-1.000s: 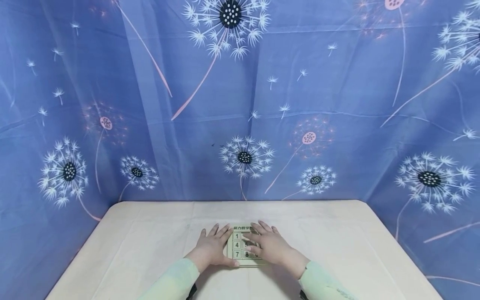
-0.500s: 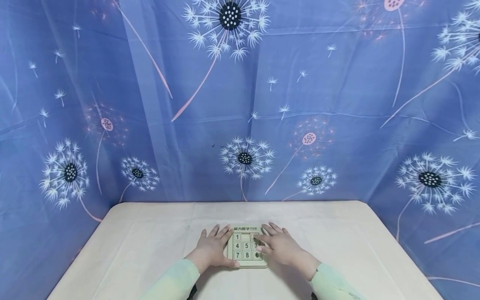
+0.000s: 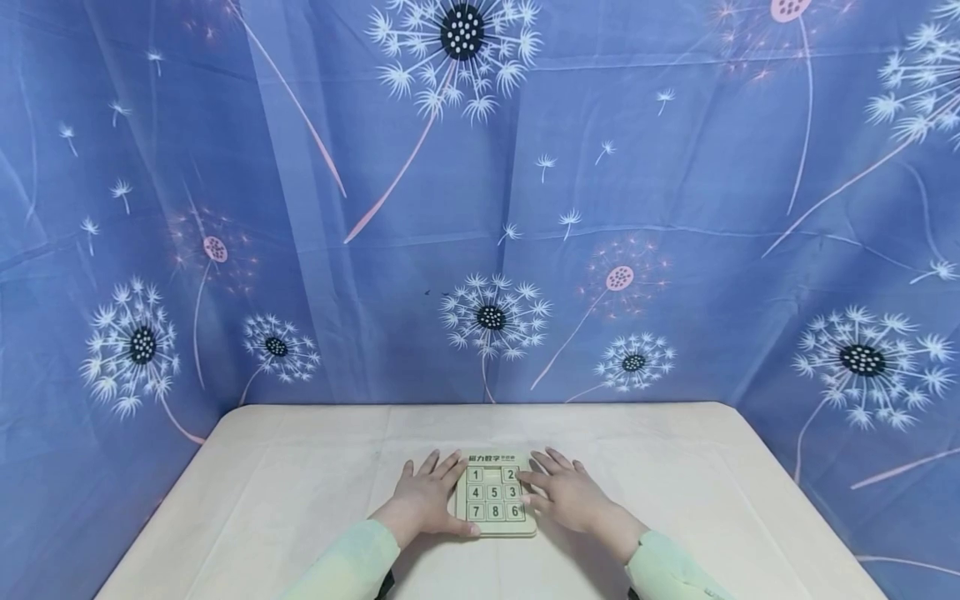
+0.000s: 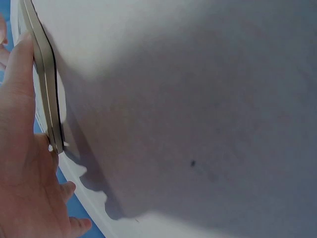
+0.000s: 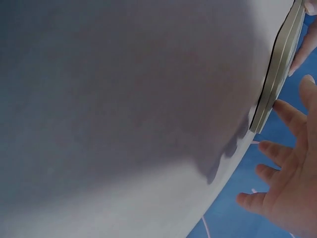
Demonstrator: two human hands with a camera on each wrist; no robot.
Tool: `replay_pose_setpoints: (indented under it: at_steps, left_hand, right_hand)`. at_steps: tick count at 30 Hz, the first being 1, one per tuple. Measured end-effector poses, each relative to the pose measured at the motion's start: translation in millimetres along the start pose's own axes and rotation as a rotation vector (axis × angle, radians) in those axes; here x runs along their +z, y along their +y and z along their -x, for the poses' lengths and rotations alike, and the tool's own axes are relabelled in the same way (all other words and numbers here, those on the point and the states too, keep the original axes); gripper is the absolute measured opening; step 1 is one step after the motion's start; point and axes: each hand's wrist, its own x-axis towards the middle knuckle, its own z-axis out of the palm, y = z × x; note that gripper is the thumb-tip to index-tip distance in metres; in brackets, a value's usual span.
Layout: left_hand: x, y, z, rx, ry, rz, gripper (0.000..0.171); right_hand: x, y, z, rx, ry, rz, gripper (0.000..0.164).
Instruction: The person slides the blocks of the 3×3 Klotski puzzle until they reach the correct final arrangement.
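A pale green sliding number puzzle [image 3: 498, 527] lies flat on the table. Its tiles read 1, gap, 2 in the top row, then 4, 5, 3, then 7, 8, 6. My left hand [image 3: 426, 497] lies along its left side, index finger at the upper left and thumb on the near left corner, steadying it. At the right side is my right hand [image 3: 573, 497], fingers spread and the index fingertip right at tile 2 [image 3: 511, 474]. The right thumb is close to tile 3 [image 3: 512, 492]. In the right wrist view, a fingertip meets the puzzle's edge [image 5: 270, 94].
A beige table [image 3: 300, 483] with rounded far corners surrounds the puzzle. Behind and on both sides hangs a blue curtain [image 3: 405, 333] printed with dandelions. Dark printed characters run along the puzzle's top border.
My right hand has moved right, off the middle of the puzzle to its right edge, uncovering the gap and tiles 2, 3 and 6. The left hand has stayed in place.
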Motion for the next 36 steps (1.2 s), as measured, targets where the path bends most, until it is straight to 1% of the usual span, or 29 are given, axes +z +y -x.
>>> replay_pose_setpoints:
  at_steps: [7,19,26,36]
  left_hand:
    - [0.9,-1.5,-1.5,0.000,-0.003,-0.001,0.111]
    - [0.6,-0.3,-2.7,-0.005,-0.002,-0.014,0.113]
    - [-0.5,0.2,-2.5,-0.016,-0.013,-0.010,0.113]
    - [-0.6,0.8,-1.6,-0.013,-0.011,-0.018,0.112]
  right_hand:
    - [2.1,1.4,-1.3,0.001,0.004,-0.003,0.049]
    - [2.3,-3.9,-3.9,0.005,0.001,-0.019,0.048]
    - [7.8,-4.6,-7.1,0.007,0.007,-0.028,0.048]
    - [7.9,-9.2,-10.3,-0.007,0.023,-0.003,0.045]
